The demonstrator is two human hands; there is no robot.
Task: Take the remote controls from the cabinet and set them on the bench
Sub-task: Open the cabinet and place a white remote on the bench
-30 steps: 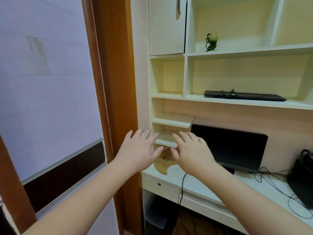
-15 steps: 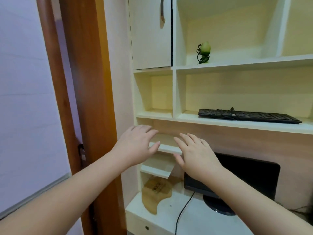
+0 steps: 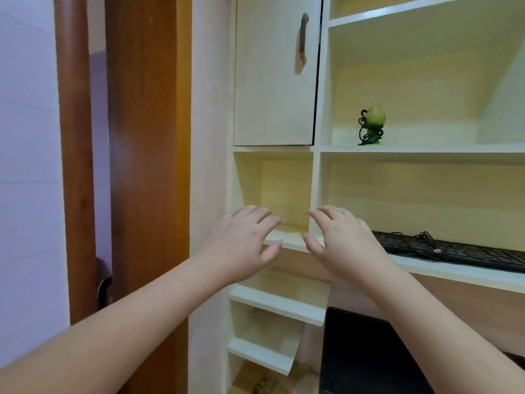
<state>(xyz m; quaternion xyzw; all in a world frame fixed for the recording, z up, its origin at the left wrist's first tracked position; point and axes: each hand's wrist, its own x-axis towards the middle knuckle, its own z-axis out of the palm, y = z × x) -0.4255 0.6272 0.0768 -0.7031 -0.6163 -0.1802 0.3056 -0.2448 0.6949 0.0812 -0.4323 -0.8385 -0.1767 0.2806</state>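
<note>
Though raised, hands [image 3: 289,243] open, empty.

black keyboard [image 3: 451,250] on shelf, green ornament [image 3: 371,125] above

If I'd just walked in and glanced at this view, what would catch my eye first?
Probably the two bare hands, left hand and right hand, raised side by side with relaxed fingers, holding nothing, in front of a small open cubby. Just above them is a closed cabinet door with a dark handle. To the right sit a green ornament on a shelf and a black keyboard lower down.
</note>
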